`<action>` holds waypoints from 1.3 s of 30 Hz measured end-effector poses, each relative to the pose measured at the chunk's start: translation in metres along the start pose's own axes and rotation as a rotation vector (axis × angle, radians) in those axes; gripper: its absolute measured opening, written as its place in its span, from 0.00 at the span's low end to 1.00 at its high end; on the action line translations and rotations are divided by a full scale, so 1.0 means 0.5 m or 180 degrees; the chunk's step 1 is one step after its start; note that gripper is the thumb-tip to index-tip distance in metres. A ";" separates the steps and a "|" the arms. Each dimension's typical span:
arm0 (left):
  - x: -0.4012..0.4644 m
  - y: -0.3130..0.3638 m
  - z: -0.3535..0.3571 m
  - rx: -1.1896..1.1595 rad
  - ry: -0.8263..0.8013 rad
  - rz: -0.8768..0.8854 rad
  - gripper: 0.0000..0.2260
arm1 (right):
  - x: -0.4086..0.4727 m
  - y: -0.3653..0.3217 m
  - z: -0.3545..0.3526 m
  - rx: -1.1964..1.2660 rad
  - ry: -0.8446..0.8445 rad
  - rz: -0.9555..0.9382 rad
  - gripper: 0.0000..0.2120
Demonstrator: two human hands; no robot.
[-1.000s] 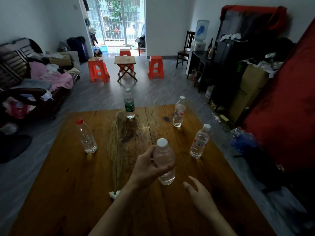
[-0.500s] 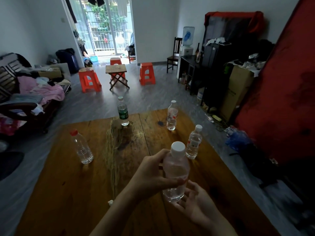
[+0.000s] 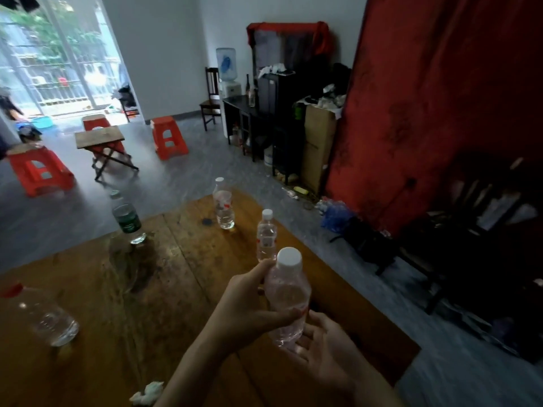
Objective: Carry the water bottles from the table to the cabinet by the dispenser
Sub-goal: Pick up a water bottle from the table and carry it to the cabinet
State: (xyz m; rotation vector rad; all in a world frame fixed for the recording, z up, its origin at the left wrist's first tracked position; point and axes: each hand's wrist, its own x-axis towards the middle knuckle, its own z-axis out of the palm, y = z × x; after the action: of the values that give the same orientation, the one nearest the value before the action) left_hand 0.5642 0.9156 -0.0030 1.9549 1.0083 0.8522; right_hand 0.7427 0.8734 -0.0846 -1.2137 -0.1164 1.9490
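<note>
Bottle is lifted off the table, my left hand wrapped round its middle, right hand cupping its base, fingers curled, steadying it for carrying to the cabinet.

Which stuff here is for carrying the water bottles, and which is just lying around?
For the job:
held bottle, in left hand and right hand
four bottles on the table: green-label, red-cap, two white-cap
dark cabinet
water dispenser

Lying about:
red stools
crumpled tissue
cardboard box
</note>
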 end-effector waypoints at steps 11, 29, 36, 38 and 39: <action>0.103 0.160 0.272 -0.0372 -0.0927 0.0229 0.23 | -0.201 -0.059 -0.265 0.0647 0.0587 -0.0797 0.22; 0.160 0.521 0.850 -0.0552 -0.1642 0.0888 0.22 | -0.574 -0.161 -0.800 0.1060 0.0789 -0.1538 0.29; 0.258 0.554 0.959 -0.0325 -0.1680 0.1074 0.25 | -0.569 -0.233 -0.917 0.1188 0.0559 -0.1612 0.28; 0.296 0.553 0.983 -0.0293 -0.1675 0.1101 0.25 | -0.559 -0.276 -0.939 0.1083 0.0520 -0.1716 0.28; 0.318 0.552 0.994 -0.0291 -0.1673 0.1096 0.25 | -0.553 -0.297 -0.948 0.1147 0.0478 -0.1684 0.28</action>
State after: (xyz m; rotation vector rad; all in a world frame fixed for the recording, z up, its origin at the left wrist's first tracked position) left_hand 1.1389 0.7838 0.0231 2.1432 0.3278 0.5001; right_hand 1.2569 0.6316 -0.0717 -0.9635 -0.0040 1.3457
